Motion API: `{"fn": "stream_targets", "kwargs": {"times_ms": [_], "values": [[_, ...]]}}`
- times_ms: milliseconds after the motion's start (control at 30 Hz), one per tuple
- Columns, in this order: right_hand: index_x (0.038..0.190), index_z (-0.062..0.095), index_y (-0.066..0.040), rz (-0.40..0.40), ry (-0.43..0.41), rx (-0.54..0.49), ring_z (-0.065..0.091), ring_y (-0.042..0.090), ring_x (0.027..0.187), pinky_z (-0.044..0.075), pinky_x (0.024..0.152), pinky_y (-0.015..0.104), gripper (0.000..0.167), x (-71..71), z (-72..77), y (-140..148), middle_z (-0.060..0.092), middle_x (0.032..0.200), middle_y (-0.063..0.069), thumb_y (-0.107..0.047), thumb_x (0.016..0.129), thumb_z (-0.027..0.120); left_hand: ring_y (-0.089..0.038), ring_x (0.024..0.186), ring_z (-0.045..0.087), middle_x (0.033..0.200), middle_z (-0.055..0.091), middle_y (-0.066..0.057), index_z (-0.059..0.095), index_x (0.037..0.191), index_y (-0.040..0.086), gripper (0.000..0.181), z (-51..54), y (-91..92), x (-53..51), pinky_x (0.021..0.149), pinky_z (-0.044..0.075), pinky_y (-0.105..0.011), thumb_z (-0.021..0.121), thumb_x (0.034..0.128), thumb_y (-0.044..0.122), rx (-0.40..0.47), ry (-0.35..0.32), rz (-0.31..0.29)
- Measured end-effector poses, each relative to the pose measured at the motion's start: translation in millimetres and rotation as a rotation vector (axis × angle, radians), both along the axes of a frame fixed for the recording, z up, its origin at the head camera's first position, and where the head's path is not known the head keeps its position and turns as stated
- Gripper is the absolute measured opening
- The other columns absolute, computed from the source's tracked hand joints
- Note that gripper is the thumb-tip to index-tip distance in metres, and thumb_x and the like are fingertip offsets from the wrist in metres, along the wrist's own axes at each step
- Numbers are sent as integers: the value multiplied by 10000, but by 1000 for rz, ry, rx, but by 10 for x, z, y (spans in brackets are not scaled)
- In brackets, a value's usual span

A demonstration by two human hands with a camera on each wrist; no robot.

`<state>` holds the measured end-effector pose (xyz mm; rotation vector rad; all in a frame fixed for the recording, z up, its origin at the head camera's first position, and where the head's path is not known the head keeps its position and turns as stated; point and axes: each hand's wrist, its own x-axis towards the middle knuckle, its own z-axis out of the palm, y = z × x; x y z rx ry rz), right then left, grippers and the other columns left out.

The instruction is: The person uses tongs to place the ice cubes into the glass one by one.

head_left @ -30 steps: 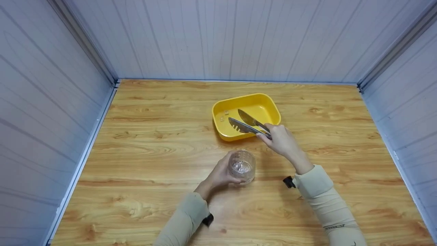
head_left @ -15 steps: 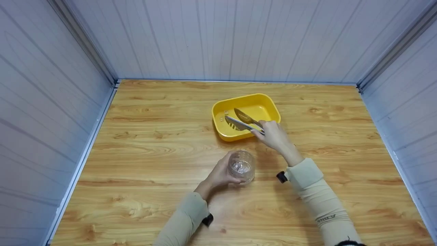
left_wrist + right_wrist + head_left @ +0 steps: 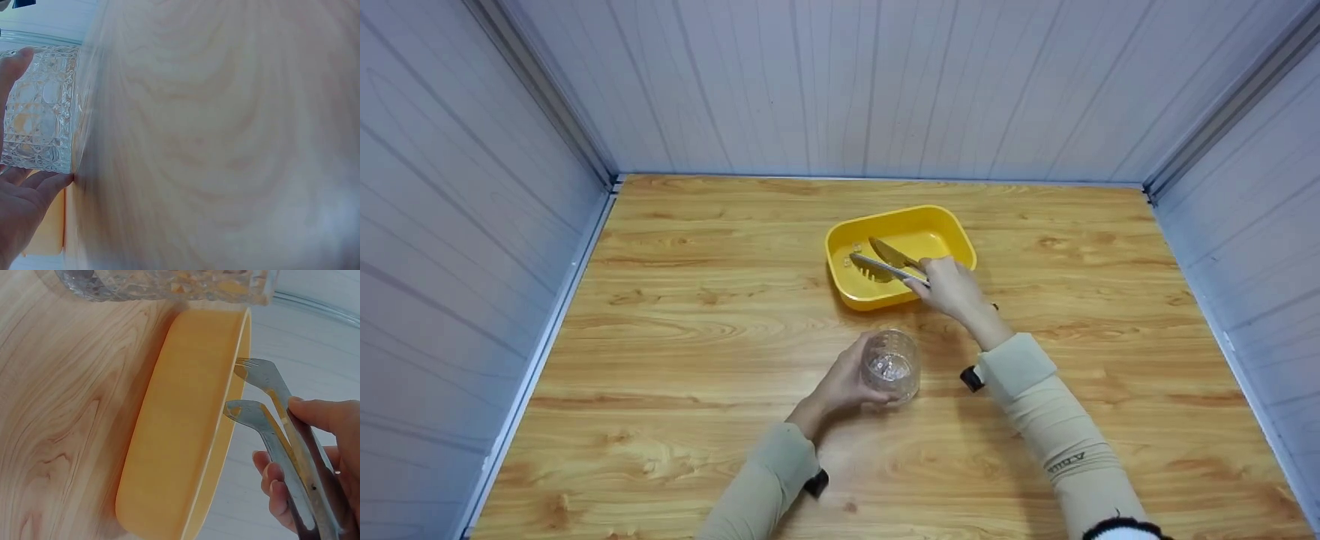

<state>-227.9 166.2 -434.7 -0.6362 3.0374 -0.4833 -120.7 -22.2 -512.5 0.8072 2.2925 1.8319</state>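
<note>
My left hand [image 3: 846, 377] grips a clear, cut-patterned glass [image 3: 892, 367] standing on the table; small clear pieces lie at its bottom. In the left wrist view the thumb and fingers wrap the glass [image 3: 42, 109] from either side. My right hand [image 3: 950, 288] holds metal tongs [image 3: 281, 433], thumb on one arm and fingers around the other. The two tong tips are spread apart, with nothing visible between them, and reach into a yellow basin [image 3: 859, 300]. Two small clear cubes [image 3: 849, 260] lie in the basin's left end, just beyond the tips.
The basin stands on a wood-grain table [image 3: 697, 300], behind the glass. Pale panel walls [image 3: 840, 90] close off the back and both sides. In the right wrist view the glass stands close to the basin's near side.
My right hand has moved the tongs left and slightly away from me, so their tips are closer to the clear cubes. The left hand and the glass have stayed put.
</note>
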Motion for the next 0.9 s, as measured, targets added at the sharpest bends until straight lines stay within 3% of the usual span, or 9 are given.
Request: {"fn": "stream_targets", "kwargs": {"times_ms": [200,333,533,900], "values": [[868,606,8,-5,0,45,472,221,545,418,467,352,359,-54,-15,-41,530,660,95,-346,852,552,-312,1155,420,1249,449,-182,300,1318,-12,956,-15,1,-7,1003,315,-364,818,514,-5,12,-19,-8],[838,607,7,0,12,48,483,232,550,424,473,373,351,-90,-30,-66,534,651,95,-340,849,558,-346,1153,413,1245,446,-205,297,1317,-21,956,-29,3,-14,1004,309,-411,813,512,-18,28,-20,-13],[767,590,-14,37,86,93,505,243,540,447,472,410,326,-145,-69,-115,536,620,92,-332,835,582,-337,1157,408,1245,446,-192,304,1318,-9,932,-39,9,-9,998,313,-425,805,532,7,12,-21,-4],[714,583,-39,44,61,137,499,223,523,439,450,385,297,-221,-85,-228,526,600,73,-310,834,584,-267,1156,422,1244,455,-168,313,1312,-16,935,-33,15,-11,1004,314,-361,811,521,-5,28,-19,-8]]}}
